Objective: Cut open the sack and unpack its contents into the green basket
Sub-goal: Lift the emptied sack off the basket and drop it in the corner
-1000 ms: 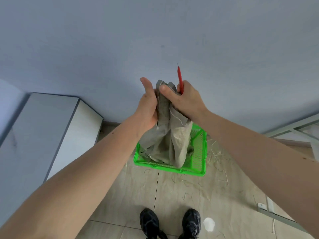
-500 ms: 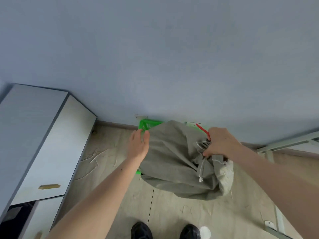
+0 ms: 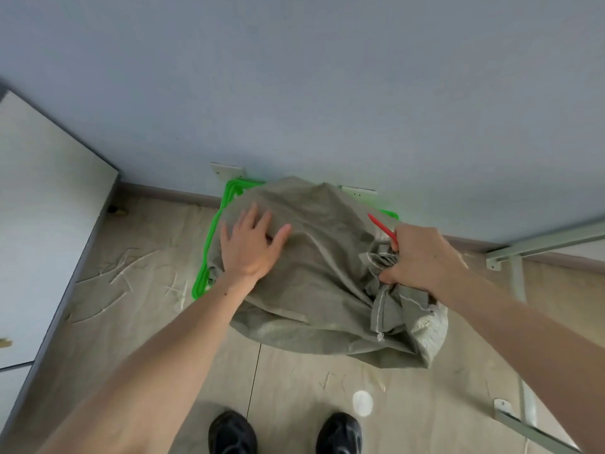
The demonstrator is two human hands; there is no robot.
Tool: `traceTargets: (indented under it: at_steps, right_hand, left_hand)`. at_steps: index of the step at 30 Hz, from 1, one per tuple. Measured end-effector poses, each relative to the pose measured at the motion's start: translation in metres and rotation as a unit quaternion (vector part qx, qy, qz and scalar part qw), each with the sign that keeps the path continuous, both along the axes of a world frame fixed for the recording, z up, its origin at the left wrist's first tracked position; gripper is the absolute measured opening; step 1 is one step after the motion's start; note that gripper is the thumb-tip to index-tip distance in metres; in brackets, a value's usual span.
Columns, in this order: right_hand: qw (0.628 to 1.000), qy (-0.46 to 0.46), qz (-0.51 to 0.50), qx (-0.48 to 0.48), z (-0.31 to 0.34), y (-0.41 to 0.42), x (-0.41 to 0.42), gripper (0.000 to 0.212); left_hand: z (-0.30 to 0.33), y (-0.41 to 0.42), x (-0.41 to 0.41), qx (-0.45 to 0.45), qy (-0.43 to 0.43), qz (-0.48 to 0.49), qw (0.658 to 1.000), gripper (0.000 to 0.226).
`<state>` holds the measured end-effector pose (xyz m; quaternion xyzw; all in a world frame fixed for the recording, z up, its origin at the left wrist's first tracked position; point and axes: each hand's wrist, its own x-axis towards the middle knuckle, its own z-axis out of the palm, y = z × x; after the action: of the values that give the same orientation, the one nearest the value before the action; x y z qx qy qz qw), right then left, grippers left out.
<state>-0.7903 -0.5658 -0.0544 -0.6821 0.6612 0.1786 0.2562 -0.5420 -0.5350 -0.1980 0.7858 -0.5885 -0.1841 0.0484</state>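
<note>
A grey-green woven sack [image 3: 320, 263] lies draped over the green basket [image 3: 209, 244], hiding most of it; only the basket's left rim and a bit of its far right corner show. My left hand [image 3: 250, 247] rests flat on the sack's left side, fingers spread. My right hand [image 3: 422, 257] grips the bunched neck of the sack on the right and also holds a thin red cutter [image 3: 383, 228] that points up and left. What is in the sack or the basket is hidden.
A white cabinet [image 3: 42, 231] stands at the left. A grey metal frame [image 3: 537, 247] runs along the right, with a leg down to the floor. Loose straw-like strands lie on the wooden floor. My two black shoes [image 3: 284, 434] are at the bottom. The wall is right behind the basket.
The sack was held up high by both hands over the basket; it has come down and now lies across the basket. My left hand let go of the neck and lies flat on the sack.
</note>
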Motion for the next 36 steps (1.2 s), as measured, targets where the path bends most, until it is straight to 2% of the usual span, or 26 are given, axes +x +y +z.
traceTargets:
  at_steps: [1, 2, 3, 4, 6, 7, 10, 11, 13, 14, 17, 19, 21, 23, 24, 27, 28, 29, 30, 32, 34, 36]
  right_hand:
    - [1.0, -0.005, 0.001, 0.0, 0.0, 0.0, 0.003, 0.039]
    - [1.0, -0.011, 0.0, -0.003, 0.001, -0.001, 0.005, 0.04]
    - [1.0, -0.016, -0.004, -0.007, 0.002, -0.002, 0.008, 0.041]
    - [1.0, -0.02, -0.007, -0.01, 0.004, -0.002, 0.01, 0.042]
    - [0.999, -0.031, -0.005, -0.011, 0.009, -0.003, 0.014, 0.044]
    - [0.999, -0.036, -0.004, -0.011, 0.011, -0.003, 0.015, 0.045]
    - [0.997, -0.065, -0.011, -0.027, 0.019, -0.004, 0.018, 0.045]
    - [0.996, -0.08, -0.02, -0.037, 0.022, -0.006, 0.02, 0.043]
    - [0.992, -0.112, -0.036, -0.05, 0.03, -0.007, 0.025, 0.04]
    - [0.989, -0.13, -0.044, -0.056, 0.034, -0.008, 0.027, 0.039]
    - [0.977, -0.179, -0.067, -0.092, 0.054, -0.01, 0.035, 0.038]
    - [0.968, -0.205, -0.076, -0.124, 0.073, -0.013, 0.041, 0.037]
    - [0.96, -0.226, -0.081, -0.146, 0.093, -0.015, 0.048, 0.036]
    - [0.954, -0.239, -0.08, -0.161, 0.115, -0.018, 0.054, 0.036]
    - [0.952, -0.245, -0.078, -0.165, 0.125, -0.019, 0.058, 0.035]
    - [0.947, -0.262, -0.074, -0.172, 0.157, -0.019, 0.07, 0.035]
    - [0.945, -0.268, -0.073, -0.171, 0.166, -0.018, 0.074, 0.034]
    - [0.943, -0.276, -0.072, -0.17, 0.174, -0.016, 0.077, 0.034]
    - [0.942, -0.283, -0.07, -0.166, 0.182, -0.015, 0.08, 0.033]
    - [0.94, -0.297, -0.066, -0.156, 0.199, -0.012, 0.085, 0.032]
    - [0.936, -0.311, -0.06, -0.154, 0.217, -0.01, 0.089, 0.031]
    - [0.934, -0.317, -0.052, -0.154, 0.237, -0.011, 0.091, 0.03]
  left_hand:
    - [0.008, -0.007, 0.001, -0.067, -0.015, 0.024, 0.997, 0.07]
    - [0.01, -0.009, 0.002, -0.091, -0.027, 0.03, 0.995, 0.068]
    - [0.007, -0.006, 0.004, -0.052, -0.027, 0.009, 0.998, 0.07]
    - [-0.003, 0.005, 0.004, 0.033, -0.02, -0.022, 0.999, 0.076]
    - [-0.02, 0.028, 0.006, 0.194, 0.007, -0.059, 0.979, 0.088]
    - [-0.022, 0.036, 0.008, 0.203, 0.026, -0.055, 0.977, 0.089]
    - [-0.006, 0.047, 0.0, 0.078, 0.058, 0.016, 0.995, 0.077]
    - [-0.003, 0.051, -0.002, 0.097, 0.068, 0.02, 0.993, 0.074]
    - [0.001, 0.059, -0.003, 0.221, 0.114, -0.009, 0.969, 0.069]
    - [0.007, 0.058, -0.003, 0.25, 0.148, -0.01, 0.957, 0.065]
    - [0.042, 0.045, 0.001, 0.165, 0.268, 0.1, 0.944, 0.058]
    - [0.067, 0.042, -0.001, 0.126, 0.261, 0.17, 0.942, 0.063]
    - [0.085, 0.048, -0.006, 0.18, 0.214, 0.244, 0.929, 0.074]
    - [0.102, 0.056, -0.014, 0.234, 0.27, 0.344, 0.868, 0.098]
    - [0.111, 0.059, -0.017, 0.239, 0.342, 0.408, 0.812, 0.112]
    - [0.146, 0.062, -0.031, 0.254, 0.571, 0.518, 0.584, 0.132]
    - [0.157, 0.06, -0.036, 0.255, 0.63, 0.519, 0.519, 0.133]
    - [0.17, 0.057, -0.041, 0.254, 0.678, 0.502, 0.473, 0.131]
    - [0.18, 0.053, -0.045, 0.255, 0.716, 0.478, 0.44, 0.127]
    - [0.205, 0.045, -0.05, 0.242, 0.758, 0.454, 0.402, 0.114]
    - [0.227, 0.039, -0.05, 0.213, 0.776, 0.448, 0.389, 0.092]
    - [0.254, 0.037, -0.049, 0.184, 0.787, 0.445, 0.386, 0.085]
